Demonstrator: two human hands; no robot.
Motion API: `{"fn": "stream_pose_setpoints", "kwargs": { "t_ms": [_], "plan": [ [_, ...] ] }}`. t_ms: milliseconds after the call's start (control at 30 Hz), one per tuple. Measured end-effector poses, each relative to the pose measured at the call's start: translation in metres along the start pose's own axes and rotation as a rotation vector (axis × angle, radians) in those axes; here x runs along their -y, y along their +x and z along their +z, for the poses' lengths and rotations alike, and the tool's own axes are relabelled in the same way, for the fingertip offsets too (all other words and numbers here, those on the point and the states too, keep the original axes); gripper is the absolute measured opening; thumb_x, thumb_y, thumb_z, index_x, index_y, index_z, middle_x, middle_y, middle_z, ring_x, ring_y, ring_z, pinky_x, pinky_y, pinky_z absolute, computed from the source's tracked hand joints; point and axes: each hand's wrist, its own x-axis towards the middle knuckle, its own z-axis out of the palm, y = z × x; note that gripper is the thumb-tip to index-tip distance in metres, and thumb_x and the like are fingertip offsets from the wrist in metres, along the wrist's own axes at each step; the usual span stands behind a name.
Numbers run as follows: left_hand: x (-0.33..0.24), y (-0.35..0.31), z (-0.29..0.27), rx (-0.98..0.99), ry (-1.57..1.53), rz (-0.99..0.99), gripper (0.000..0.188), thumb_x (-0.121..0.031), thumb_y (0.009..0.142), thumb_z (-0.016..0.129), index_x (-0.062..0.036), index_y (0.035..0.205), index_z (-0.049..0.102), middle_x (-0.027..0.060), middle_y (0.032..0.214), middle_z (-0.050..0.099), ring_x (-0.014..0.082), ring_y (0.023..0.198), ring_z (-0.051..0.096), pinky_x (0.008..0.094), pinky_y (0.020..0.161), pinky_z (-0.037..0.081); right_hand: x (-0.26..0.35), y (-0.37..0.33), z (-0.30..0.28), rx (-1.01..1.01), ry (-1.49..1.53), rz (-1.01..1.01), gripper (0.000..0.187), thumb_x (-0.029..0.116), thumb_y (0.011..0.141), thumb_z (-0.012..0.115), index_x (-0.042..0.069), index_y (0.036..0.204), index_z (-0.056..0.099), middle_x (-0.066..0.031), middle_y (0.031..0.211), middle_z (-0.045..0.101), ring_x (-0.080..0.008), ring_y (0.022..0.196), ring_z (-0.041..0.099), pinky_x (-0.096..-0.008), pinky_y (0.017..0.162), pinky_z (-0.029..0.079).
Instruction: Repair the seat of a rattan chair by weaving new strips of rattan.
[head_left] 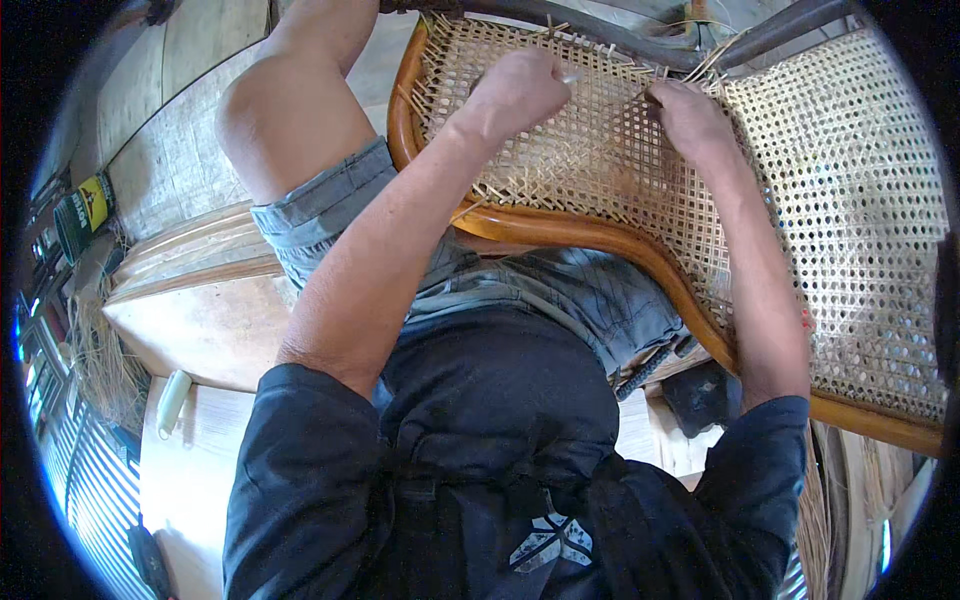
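Observation:
A wooden chair frame (540, 226) with a curved, honey-brown edge lies across my lap. Woven cane (590, 150) fills it, and loose strand ends stick out along its borders. Over the left part of the weave, my left hand (522, 92) is closed in a fist; a small pale bit shows by its thumb, but I cannot make out what it is. My right hand (692, 122) pinches at the weave near the far edge, its fingertips down on the cane. Whatever lies between those fingers is too small to tell. Several loose cane strands (712, 68) rise just beyond it.
A second cane panel (850, 200) adjoins on the right. Dark curved bars (640, 42) run along the far side. To the left are wooden boards (200, 330), a pale green cylindrical object (174, 404), a dark can with a yellow label (84, 218) and bundled dry fibres (105, 370).

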Motion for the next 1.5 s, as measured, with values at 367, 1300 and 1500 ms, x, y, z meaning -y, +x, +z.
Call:
{"fn": "stream_pose_setpoints", "kwargs": {
  "t_ms": [367, 1300, 1500],
  "plan": [
    [-0.002, 0.014, 0.000, 0.105, 0.059, 0.108, 0.031, -0.025, 0.068, 0.058, 0.0023, 0.083, 0.060, 0.0216, 0.076, 0.060, 0.0334, 0.076, 0.060, 0.0400, 0.069, 0.047, 0.001, 0.013, -0.029, 0.411, -0.073, 0.173, 0.013, 0.011, 0.081, 0.051, 0.004, 0.087, 0.060, -0.0101, 0.091, 0.060, -0.0245, 0.090, 0.054, -0.0391, 0.085, 0.043],
    [0.015, 0.041, -0.009, 0.705, -0.580, -0.064, 0.028, -0.030, 0.076, 0.050, -0.0030, 0.072, 0.055, 0.0034, 0.057, 0.045, 0.0147, 0.050, 0.043, 0.0313, 0.046, 0.035, -0.036, 0.013, 0.032, -0.340, 0.664, 0.010, 0.012, 0.010, 0.080, 0.060, 0.000, 0.086, 0.057, -0.0113, 0.089, 0.058, -0.0218, 0.080, 0.058, -0.0304, 0.072, 0.046],
    [0.018, 0.003, -0.042, 0.684, -0.260, 0.028, 0.024, -0.027, 0.081, 0.053, -0.0036, 0.075, 0.056, -0.0017, 0.057, 0.047, 0.0056, 0.050, 0.040, 0.0248, 0.044, 0.032, -0.029, 0.015, 0.027, -0.174, 0.606, 0.076, 0.010, 0.006, 0.079, 0.060, -0.001, 0.083, 0.054, -0.0130, 0.089, 0.057, -0.0279, 0.081, 0.057, -0.0339, 0.074, 0.045]
  ]
}}
